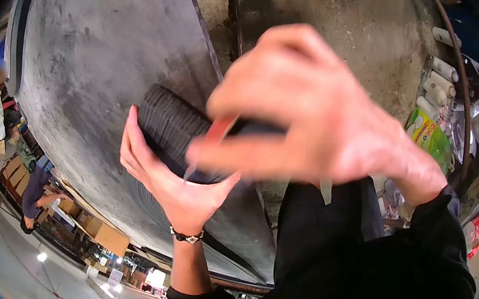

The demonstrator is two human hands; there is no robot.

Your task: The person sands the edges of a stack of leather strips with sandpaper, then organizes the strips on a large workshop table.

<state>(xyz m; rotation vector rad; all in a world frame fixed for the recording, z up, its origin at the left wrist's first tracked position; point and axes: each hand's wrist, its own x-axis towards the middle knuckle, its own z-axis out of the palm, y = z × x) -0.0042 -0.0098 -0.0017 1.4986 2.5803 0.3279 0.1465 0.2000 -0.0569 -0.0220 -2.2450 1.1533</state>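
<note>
A thick stack of dark, thin ribbed pieces [168, 119] lies on the grey worktop [82, 67]. My left hand [166, 178] is wrapped round the near end of the stack, its fingers on the left side and its thumb on the right. Above the stack's right side is my right hand [300, 113], blurred by motion. Its fingers are closed on a reddish strip-like object [221, 129], too smeared to name. A thin pale tip shows between the two hands. More dark layered strips [141, 196] lie beside my left wrist.
A person [35, 193] in dark clothing is at the far left, near cardboard boxes [111, 238]. Bottles [443, 69] and a green packet [428, 134] lie at the right, by a brown hose [459, 65]. The worktop's edge runs beside the concrete floor [368, 34].
</note>
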